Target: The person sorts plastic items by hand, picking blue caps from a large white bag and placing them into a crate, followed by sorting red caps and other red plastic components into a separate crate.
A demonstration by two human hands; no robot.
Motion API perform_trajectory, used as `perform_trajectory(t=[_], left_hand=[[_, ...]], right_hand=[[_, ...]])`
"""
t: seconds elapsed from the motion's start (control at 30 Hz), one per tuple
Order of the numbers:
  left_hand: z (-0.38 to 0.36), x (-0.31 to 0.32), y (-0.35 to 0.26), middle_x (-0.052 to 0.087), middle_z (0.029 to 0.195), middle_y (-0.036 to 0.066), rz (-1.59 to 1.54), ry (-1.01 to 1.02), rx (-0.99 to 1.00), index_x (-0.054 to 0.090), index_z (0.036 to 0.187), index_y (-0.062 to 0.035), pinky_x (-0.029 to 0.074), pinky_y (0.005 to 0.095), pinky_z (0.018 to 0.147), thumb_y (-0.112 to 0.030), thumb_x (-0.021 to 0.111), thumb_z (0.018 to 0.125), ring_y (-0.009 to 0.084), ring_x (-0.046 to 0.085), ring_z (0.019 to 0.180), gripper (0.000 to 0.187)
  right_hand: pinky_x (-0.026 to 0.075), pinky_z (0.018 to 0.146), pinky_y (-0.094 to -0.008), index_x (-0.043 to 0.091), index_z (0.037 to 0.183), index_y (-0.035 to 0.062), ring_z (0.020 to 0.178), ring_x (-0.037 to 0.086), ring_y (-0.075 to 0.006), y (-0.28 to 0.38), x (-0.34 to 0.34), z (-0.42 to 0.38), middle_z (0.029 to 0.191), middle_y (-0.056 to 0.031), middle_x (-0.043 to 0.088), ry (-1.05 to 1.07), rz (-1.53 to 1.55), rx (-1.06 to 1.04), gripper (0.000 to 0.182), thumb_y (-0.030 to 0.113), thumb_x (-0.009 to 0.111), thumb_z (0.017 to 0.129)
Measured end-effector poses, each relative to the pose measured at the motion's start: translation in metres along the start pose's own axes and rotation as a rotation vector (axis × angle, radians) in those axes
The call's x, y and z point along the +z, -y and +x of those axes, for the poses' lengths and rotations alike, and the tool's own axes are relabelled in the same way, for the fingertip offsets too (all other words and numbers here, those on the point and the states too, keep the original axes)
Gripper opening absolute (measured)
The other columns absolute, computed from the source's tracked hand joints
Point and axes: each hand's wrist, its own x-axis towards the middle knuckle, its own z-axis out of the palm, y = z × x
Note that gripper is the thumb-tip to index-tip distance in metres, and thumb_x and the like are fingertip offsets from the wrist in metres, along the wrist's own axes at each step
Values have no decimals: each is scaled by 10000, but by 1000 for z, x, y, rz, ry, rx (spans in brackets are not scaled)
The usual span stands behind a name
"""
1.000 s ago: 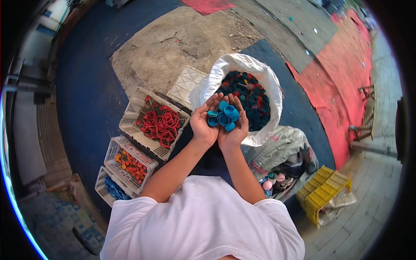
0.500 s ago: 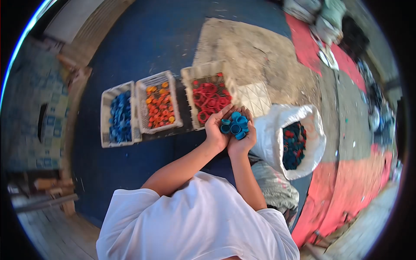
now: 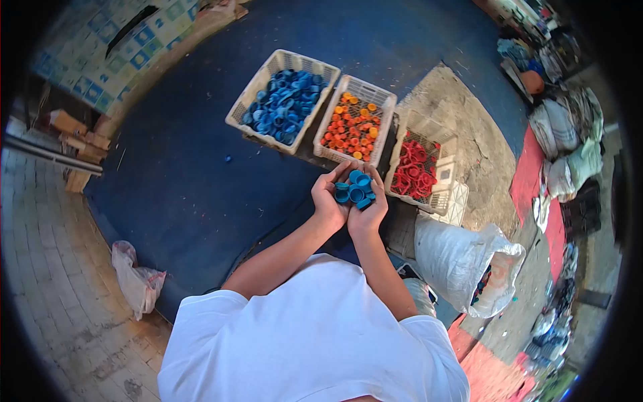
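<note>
Cupped together, my left hand [image 3: 331, 199] and my right hand [image 3: 370, 213] hold a small heap of teal-blue bottle caps [image 3: 355, 187]. Just beyond my fingertips is a white crate [image 3: 384, 100] of orange and yellow caps [image 3: 349, 127]. To its left a white crate [image 3: 242, 102] contains many blue caps [image 3: 284, 104]. On the right, near my right hand, a cream crate [image 3: 445, 137] has red caps and rings [image 3: 414, 167] in it.
A white sack [image 3: 449, 258] with mixed caps inside leans open at the right. A plastic bag [image 3: 137, 280] lies at the left edge of the blue floor covering [image 3: 194, 194]. Bundled sacks [image 3: 556, 127] stand at the upper right. One blue cap [image 3: 228, 159] lies on the floor.
The view has swung left, so the crates and sack appear farther right. My cupped hands, still holding the caps, are now before the orange crate instead of the red one.
</note>
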Motion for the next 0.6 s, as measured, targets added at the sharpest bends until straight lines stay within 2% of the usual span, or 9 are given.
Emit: perform_trajectory(t=[0.1,0.33,0.53,0.6], left_hand=[[-10,-8,-45,649,1266,177,-20,-17,69,617,1268,26,468,452,1103,-216,452,909,306,609,1197,463],[4,-35,-108,621,1320,208,-145,-30,131,591,1283,39,447,459,1129,-218,435,914,339,588,1256,476],[51,-43,-151,608,1336,219,-207,-94,188,588,1271,57,431,470,1143,-217,427,917,341,578,1262,476],[73,-46,-171,608,1335,219,-194,-74,207,590,1268,58,430,472,1142,-219,426,918,338,575,1261,476]], right_hand=[[453,1108,-412,497,1383,-33,1295,539,-276,-40,22,-5,1392,-177,528,39,-32,47,453,187,535,988],[488,1056,-378,546,1329,-38,1220,588,-244,-96,66,-1,1307,-164,597,37,-126,103,367,156,502,1021],[479,1066,-389,555,1310,-48,1222,584,-252,-142,92,41,1294,-173,605,21,-100,186,379,165,480,1006],[447,1106,-399,530,1354,-46,1250,578,-258,-161,98,64,1328,-165,600,35,-82,245,432,212,466,1014]])
